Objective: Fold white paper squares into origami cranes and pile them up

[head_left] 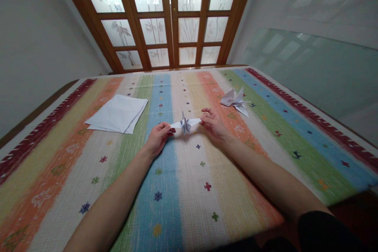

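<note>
Between my two hands a white folded paper crane is held just over the middle of the striped tablecloth. My left hand pinches the tip of its left wing. The right wing tip sits between the thumb and fingers of my right hand. Both wings stretch out sideways, with the folded body in the centre. To the right, beyond my right hand, other folded white paper cranes lie together on the cloth; how many I cannot tell. A small stack of white paper sheets rests left of my left hand.
The tablecloth has coloured stripes and covers the whole table. Wooden doors with frosted glass panes stand behind the far edge. Walls rise on both sides, and a pale glass panel is on the right one.
</note>
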`<state>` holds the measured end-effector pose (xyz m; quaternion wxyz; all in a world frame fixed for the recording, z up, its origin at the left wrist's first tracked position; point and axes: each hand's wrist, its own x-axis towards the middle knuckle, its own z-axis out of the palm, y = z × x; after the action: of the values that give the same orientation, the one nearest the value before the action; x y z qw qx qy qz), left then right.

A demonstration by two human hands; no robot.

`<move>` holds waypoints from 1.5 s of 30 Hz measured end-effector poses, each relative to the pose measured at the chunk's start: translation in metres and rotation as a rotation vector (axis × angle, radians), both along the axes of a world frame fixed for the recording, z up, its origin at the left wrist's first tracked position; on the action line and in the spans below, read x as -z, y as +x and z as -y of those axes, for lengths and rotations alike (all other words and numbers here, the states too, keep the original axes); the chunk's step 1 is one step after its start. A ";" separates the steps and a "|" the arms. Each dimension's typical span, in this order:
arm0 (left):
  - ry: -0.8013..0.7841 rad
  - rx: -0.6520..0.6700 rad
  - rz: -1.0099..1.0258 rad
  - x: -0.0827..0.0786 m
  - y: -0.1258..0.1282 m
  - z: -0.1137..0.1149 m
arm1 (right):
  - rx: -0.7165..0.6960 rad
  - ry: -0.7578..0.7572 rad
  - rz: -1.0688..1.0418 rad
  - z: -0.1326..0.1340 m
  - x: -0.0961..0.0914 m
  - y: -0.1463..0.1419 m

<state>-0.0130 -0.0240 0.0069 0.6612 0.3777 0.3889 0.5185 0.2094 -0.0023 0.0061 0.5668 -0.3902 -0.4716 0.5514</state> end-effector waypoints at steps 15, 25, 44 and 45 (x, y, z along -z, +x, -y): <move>-0.011 -0.033 0.017 0.000 -0.001 -0.001 | 0.031 0.012 0.034 -0.002 0.002 0.003; 0.099 0.032 -0.164 0.007 0.004 0.002 | 0.076 0.115 0.297 -0.010 0.015 0.009; 0.297 -0.329 -0.430 0.013 0.003 -0.002 | -0.002 0.147 0.333 0.000 0.011 0.004; 0.301 -0.330 -0.426 0.013 0.003 -0.002 | 0.005 0.144 0.332 0.000 0.010 0.004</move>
<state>-0.0100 -0.0223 -0.0059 0.4084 0.5033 0.4937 0.5798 0.2138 -0.0024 -0.0043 0.5091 -0.4355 -0.5958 0.4428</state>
